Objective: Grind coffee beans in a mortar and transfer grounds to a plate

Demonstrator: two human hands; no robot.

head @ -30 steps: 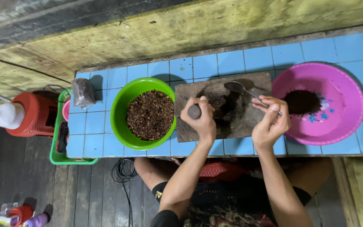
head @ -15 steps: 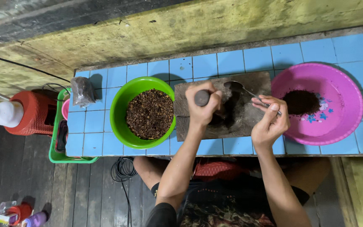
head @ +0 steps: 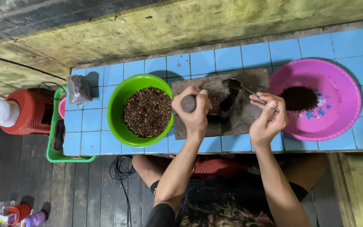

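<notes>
Stone slab [head: 244,115] in use: left hand has shifted its pestle across the dark patch.

Left hand [head: 194,111] is closed fully round the pestle [head: 188,103], which a second ago sat nearer the slab's near edge and now lies further in, at the slab's left part, beside the dark ground matter. Right hand [head: 267,120] is unchanged, its grip pinched on a spoon [head: 242,86] whose bowl rests on the slab's far side. Judged: grinding is under way. Green bowl [head: 124,98] of coarse brown bits stands left; pink bowl [head: 337,122] holding dark powder stands right, both on the blue-tiled worktop [head: 232,54].
</notes>
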